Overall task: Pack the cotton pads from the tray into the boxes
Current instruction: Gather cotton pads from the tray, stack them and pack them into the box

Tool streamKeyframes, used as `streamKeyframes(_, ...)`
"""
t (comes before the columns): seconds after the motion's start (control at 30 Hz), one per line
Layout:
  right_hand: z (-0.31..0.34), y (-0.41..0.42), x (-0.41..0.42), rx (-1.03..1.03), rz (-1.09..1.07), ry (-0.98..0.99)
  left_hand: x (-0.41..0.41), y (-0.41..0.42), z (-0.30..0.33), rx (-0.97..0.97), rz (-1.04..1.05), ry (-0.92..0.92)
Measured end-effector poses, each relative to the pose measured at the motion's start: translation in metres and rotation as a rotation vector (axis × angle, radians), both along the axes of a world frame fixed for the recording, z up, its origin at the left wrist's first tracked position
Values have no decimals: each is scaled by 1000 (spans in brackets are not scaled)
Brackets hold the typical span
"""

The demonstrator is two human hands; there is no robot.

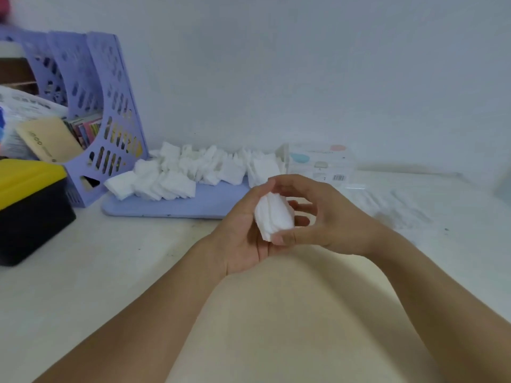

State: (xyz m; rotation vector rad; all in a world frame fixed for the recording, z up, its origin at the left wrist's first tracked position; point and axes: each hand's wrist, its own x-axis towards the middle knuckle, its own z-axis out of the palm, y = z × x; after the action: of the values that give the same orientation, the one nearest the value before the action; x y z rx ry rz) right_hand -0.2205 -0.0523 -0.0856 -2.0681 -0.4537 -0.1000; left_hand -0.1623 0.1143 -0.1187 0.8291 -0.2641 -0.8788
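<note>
white stack of pads (273,217) held by two hands.

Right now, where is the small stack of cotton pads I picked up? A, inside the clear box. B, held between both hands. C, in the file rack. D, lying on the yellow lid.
B: both hands, left and right, hold the stack of cotton pads above the table.

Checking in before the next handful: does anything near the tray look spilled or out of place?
Mostly the loose cotton pads: they lie in a jumbled heap, and a few at the left overhang the tray edge. Both the left hand and right hand hold a small stack. Nothing looks damaged.
</note>
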Motion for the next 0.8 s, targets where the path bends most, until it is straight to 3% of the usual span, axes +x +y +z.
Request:
streamKeyframes(0.2, 2, -5, 3, -85, -48, -109, 1, 12, -1, 92, 22, -131)
streamKeyframes(0.4, 4, -10, 4, -40, -65, -181, 6, 14, 2, 11, 23, -12)
streamKeyframes(0.63, -1, -3, 3, -131, -24, -104, -3, 7, 1, 93, 12, -120)
streamKeyframes(0.8, -8, 0, 4, -108, -61, -207, -2, 5, -1, 98, 39, -93)
